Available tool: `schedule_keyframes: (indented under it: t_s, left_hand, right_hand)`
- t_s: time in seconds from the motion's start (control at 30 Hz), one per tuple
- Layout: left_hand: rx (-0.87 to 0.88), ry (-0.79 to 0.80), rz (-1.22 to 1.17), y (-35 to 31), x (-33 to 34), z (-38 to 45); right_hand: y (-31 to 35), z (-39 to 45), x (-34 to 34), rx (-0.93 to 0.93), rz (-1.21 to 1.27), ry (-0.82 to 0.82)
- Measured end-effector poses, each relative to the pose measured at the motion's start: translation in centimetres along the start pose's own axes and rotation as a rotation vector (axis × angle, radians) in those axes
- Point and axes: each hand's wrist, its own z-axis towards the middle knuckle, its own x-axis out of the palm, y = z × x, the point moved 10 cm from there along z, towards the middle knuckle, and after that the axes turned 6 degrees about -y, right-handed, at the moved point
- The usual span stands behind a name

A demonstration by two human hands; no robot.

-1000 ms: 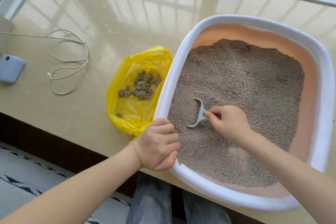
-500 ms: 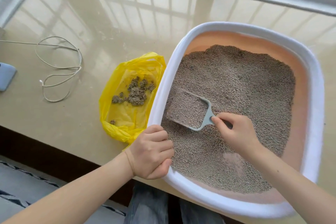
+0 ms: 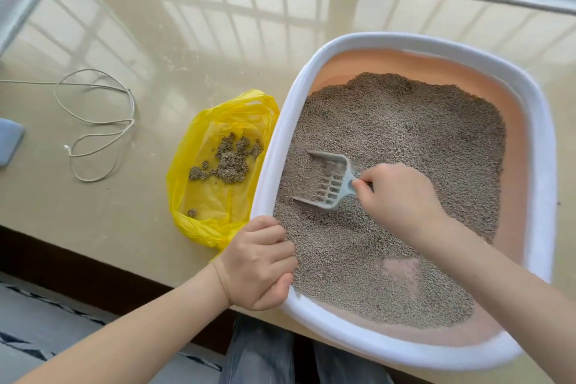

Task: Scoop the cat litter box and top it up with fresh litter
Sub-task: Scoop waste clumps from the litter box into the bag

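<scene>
Sifting wants a gentle shake: right hand pinches the scoop, seemingly near empty; left hand, fingers curled, steadies the litter box rim.

Box on the bench — bag just left of the hands, cord further left.

We record a litter box with white rim and peach inner walls; litter grey-brown. Scoop pale grey-blue, slotted. Bag at left translucent yellow, holding olive-grey clumps. Counter glossy beige; cord off-white.
</scene>
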Motion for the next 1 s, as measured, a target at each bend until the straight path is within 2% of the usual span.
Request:
schedule_keyframes:
  t_s: [0.1,0.3,0.43,0.6,0.8,1.0]
  left_hand:
    - [-0.008,-0.012,-0.004,0.1,-0.1,0.2]
    - [-0.017,-0.028,-0.02,0.1,-0.3,0.2]
    - [-0.014,-0.015,-0.018,0.1,-0.3,0.3]
    - [-0.016,-0.008,-0.031,0.1,-0.1,0.1]
    - [-0.011,-0.006,-0.018,0.0,-0.1,0.1]
    - [-0.015,0.009,-0.018,0.1,0.0,0.2]
  right_hand:
    - [1.2,1.5,0.9,-0.031,0.083,0.014]
    - [-0.9,-0.3,3.8,-0.023,0.547,0.045]
    - [-1.3,-0.4,3.6,0.017,0.704,0.033]
    - [-3.1,-1.9,2.2,0.072,0.672,-0.028]
    - [-5.6,-4.2,-0.2,0.123,0.47,-0.114]
    - [-8.6,-8.6,-1.6,0.305,0.365,-0.138]
